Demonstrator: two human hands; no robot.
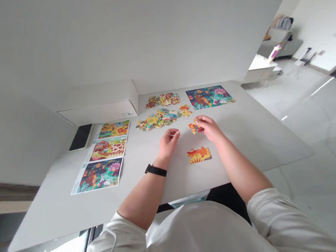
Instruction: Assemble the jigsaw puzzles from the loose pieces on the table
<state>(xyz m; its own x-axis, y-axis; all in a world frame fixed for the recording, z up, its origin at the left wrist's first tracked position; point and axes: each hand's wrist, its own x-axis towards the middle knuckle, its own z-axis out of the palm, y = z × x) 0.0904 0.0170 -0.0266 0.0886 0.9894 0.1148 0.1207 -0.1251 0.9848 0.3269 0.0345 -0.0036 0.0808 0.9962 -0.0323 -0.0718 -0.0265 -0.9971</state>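
My right hand (207,127) pinches an orange-and-red jigsaw puzzle piece (192,128) just above the table. My left hand (169,140) is beside it to the left, loosely curled with a small gap between thumb and fingers, and nothing shows in it. Between my forearms lies a small joined section of orange and yellow puzzle (199,155). Beyond my hands is a heap of loose yellow, green and blue puzzle pieces (157,119). A few orange pieces (185,110) lie at its right end.
Farther back are a second heap of red-toned pieces (164,99) and an assembled dark-blue puzzle (210,97). To the left lies a sheet with three reference pictures (106,150), near a black-screened phone (80,137). A white box (102,112) stands against the wall on the table (151,189).
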